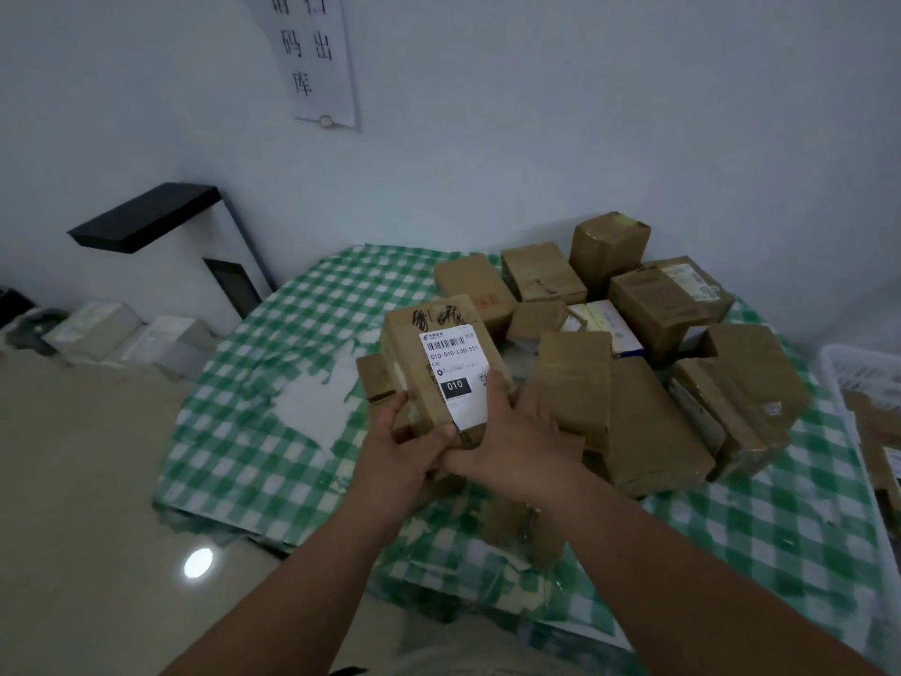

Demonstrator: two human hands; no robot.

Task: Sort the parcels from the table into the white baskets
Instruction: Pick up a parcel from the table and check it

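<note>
A brown cardboard parcel with a white shipping label marked 010 is lifted above the table, label up. My left hand grips its near left corner and my right hand grips its near right edge, thumb on the label. Behind and to the right, several more brown parcels lie piled on the green-and-white checked tablecloth. A white basket shows at the far right edge, partly cut off, with parcels inside.
A black-and-white stand sits at the wall to the left, with pale boxes on the floor beside it. A paper sign hangs on the wall. Tiled floor spreads to the left of the table.
</note>
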